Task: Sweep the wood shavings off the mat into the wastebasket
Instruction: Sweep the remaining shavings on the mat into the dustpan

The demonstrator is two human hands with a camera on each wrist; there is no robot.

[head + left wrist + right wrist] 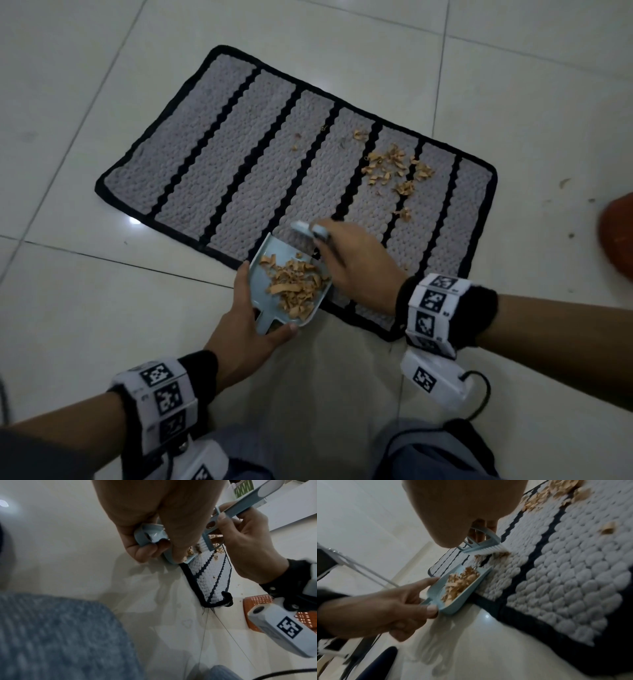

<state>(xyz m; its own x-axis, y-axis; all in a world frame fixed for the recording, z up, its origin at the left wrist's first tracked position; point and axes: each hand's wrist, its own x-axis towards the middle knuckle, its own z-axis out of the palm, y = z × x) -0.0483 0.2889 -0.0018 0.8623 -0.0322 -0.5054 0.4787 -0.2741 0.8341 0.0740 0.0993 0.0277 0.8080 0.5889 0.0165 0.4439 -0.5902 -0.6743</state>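
A grey mat with black stripes lies on the tiled floor. Loose wood shavings are scattered over its right part. My left hand grips the short handle of a light blue dustpan, whose lip rests on the mat's near edge and which holds a heap of shavings. My right hand holds a small blue brush by its handle; the white bristles touch the mat just beyond the dustpan. The orange wastebasket stands at the mat's right end.
The wastebasket's orange rim shows at the right edge of the head view. A few stray shavings lie on the tiles near it. My knees in blue jeans are close below the hands. White tiles surround the mat.
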